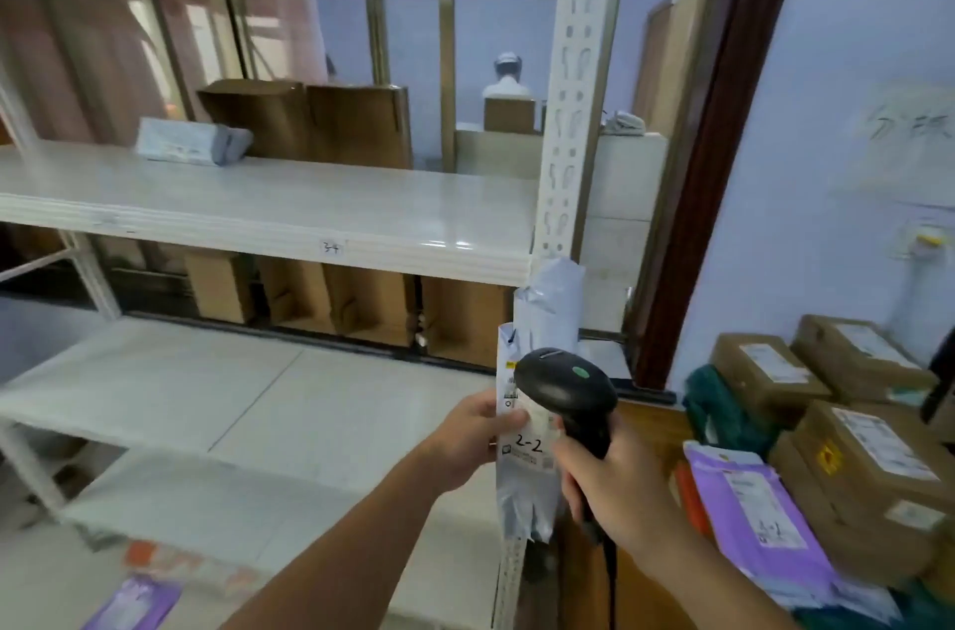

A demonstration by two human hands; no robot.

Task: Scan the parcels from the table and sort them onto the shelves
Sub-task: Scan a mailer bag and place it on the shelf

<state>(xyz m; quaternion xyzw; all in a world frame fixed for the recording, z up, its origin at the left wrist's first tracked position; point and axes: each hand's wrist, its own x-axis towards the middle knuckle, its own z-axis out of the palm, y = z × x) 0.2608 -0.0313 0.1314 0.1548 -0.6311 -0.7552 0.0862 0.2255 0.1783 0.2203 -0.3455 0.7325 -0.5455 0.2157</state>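
Observation:
My left hand (pixel 473 438) pinches a grey-white plastic mailer parcel (pixel 545 309) and holds it upright; its label reads "2-2". My right hand (pixel 610 490) grips the handle of a black barcode scanner (pixel 566 386), whose head sits right over the label. White metal shelves (pixel 268 211) stand in front of me. The upper board, marked "3-4", carries a grey bagged parcel (pixel 191 141) at its left. On the wooden table (pixel 651 428) at the right lie a purple mailer (pixel 759 516) and several brown cardboard parcels (pixel 868 454).
The white shelf post (pixel 573 87) rises just behind the held parcel. Brown cartons (pixel 310 123) stand behind the shelves. A purple packet (pixel 134 603) and an orange one (pixel 170 562) lie on a low board. A dark door frame (pixel 713 154) and a wall close the right side.

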